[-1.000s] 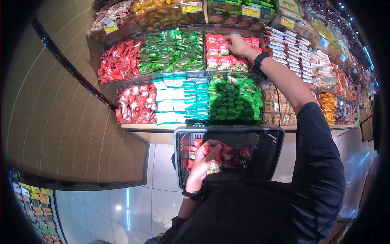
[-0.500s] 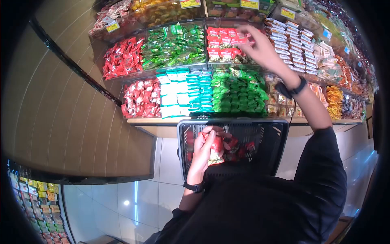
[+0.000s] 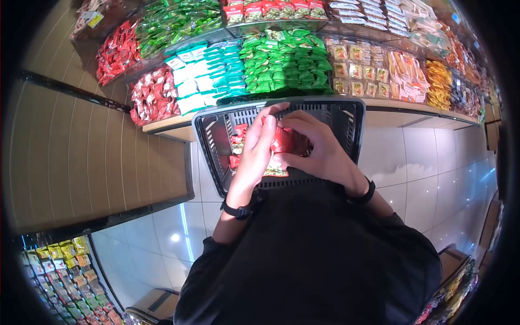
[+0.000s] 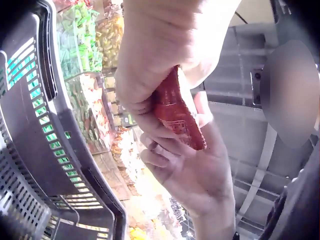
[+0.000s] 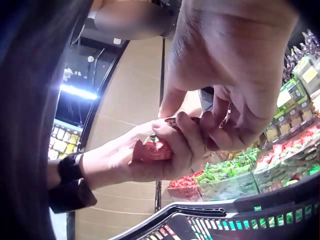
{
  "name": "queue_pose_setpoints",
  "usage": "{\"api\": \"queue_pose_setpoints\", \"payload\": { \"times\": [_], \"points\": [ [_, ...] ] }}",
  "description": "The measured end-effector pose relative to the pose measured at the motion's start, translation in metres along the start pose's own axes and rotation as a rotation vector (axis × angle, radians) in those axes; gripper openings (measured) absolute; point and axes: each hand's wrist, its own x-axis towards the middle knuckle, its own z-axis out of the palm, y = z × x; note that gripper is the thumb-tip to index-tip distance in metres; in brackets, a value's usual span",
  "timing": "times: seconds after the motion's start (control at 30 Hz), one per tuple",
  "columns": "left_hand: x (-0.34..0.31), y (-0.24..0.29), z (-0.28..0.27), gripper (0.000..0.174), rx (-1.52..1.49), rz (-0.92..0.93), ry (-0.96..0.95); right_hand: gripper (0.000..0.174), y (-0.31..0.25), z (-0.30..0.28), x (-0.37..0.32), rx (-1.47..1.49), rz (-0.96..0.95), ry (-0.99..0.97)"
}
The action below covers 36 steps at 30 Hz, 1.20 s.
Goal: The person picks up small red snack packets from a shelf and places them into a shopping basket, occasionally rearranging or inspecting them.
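Over the basket, my left hand (image 3: 253, 154) grips a red snack packet (image 3: 280, 142) with a pale, green-flecked lower part. My right hand (image 3: 322, 149) has come in from the other side, its thumb and fingers curled round the packet's right edge. In the left wrist view the red packet (image 4: 177, 112) juts from the left hand's fist toward the right hand's palm (image 4: 200, 172). From the right wrist, red wrapper (image 5: 151, 151) pokes out of the left hand's grasp. Fingers hide much of the packet. More red packets (image 3: 236, 142) lie in the black basket (image 3: 325, 99).
Beyond the basket, a tiered display holds green packets (image 3: 284, 62), teal-and-white packets (image 3: 192, 81), red packets (image 3: 154, 95) and small clear packs (image 3: 360, 70). A bin of red-and-white packets (image 3: 276, 10) sits higher up. At left stands a wood-toned panel (image 3: 81, 157).
My right hand has left the upper bin of red packets and come down to the left hand over the basket. The left hand keeps its packet. The view has tilted downward.
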Motion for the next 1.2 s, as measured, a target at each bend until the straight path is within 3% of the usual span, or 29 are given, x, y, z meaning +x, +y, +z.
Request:
{"api": "queue_pose_setpoints", "payload": {
  "times": [0.07,0.1,0.13,0.17,0.23,0.3,0.33,0.4,0.57,0.63,0.8,0.87,0.9,1.0,1.07,1.13,1.2],
  "points": [
    [-0.001,-0.004,0.004,0.051,0.093,0.059,0.057,0.045,0.017,0.012,-0.008,-0.119,-0.104,0.142],
    [-0.003,-0.003,0.003,0.05,0.042,-0.032,-0.005,0.043,0.019,0.015,-0.011,-0.17,-0.118,0.2],
    [-0.005,-0.003,0.003,0.049,-0.011,-0.12,-0.066,0.043,0.021,0.015,-0.012,-0.168,-0.118,0.196],
    [-0.001,-0.015,0.003,0.045,0.122,-0.003,-0.024,0.04,0.023,0.015,-0.012,-0.19,-0.103,0.21],
    [-0.009,-0.007,0.002,0.043,0.122,-0.041,-0.049,0.036,0.028,0.012,-0.011,-0.217,-0.1,0.227],
    [-0.011,-0.003,-0.006,0.038,0.235,-0.061,-0.027,0.028,0.033,0.009,-0.014,0.567,0.284,0.127],
    [-0.007,-0.006,-0.007,0.036,0.273,0.032,0.075,0.028,0.035,0.004,-0.013,0.56,0.276,0.13],
    [-0.002,-0.004,-0.014,0.032,0.284,0.108,0.114,0.026,0.039,-0.004,-0.013,1.0,0.404,-0.013],
    [0.004,0.003,-0.018,0.015,0.205,0.056,-0.029,0.029,0.051,0.003,-0.014,1.216,0.475,-0.227],
    [0.003,0.002,-0.021,0.007,0.029,0.044,-0.047,0.032,0.048,0.006,-0.012,1.191,0.475,-0.237],
    [0.001,-0.006,-0.028,0.009,0.241,0.099,0.025,0.04,0.031,0.011,-0.011,1.054,0.485,-0.181],
    [0.0,-0.009,-0.025,0.009,0.345,0.19,0.094,0.039,0.027,0.017,-0.01,0.622,0.355,-0.035],
    [-0.004,-0.004,-0.023,0.009,0.297,0.081,0.103,0.039,0.03,0.019,-0.01,0.619,0.348,-0.029],
    [-0.009,-0.004,-0.019,0.01,0.316,0.09,0.199,0.035,0.047,0.026,-0.011,0.653,0.285,-0.026],
    [-0.008,-0.013,-0.02,0.009,0.44,0.292,0.242,0.036,0.047,0.031,-0.007,0.687,0.262,-0.007],
    [-0.008,-0.016,-0.025,0.008,0.271,0.235,0.238,0.033,0.044,0.032,-0.005,0.699,0.287,-0.015],
    [-0.011,-0.012,-0.026,0.013,0.15,0.088,0.199,0.03,0.051,0.037,0.0,0.706,0.285,0.111]
  ]
}}
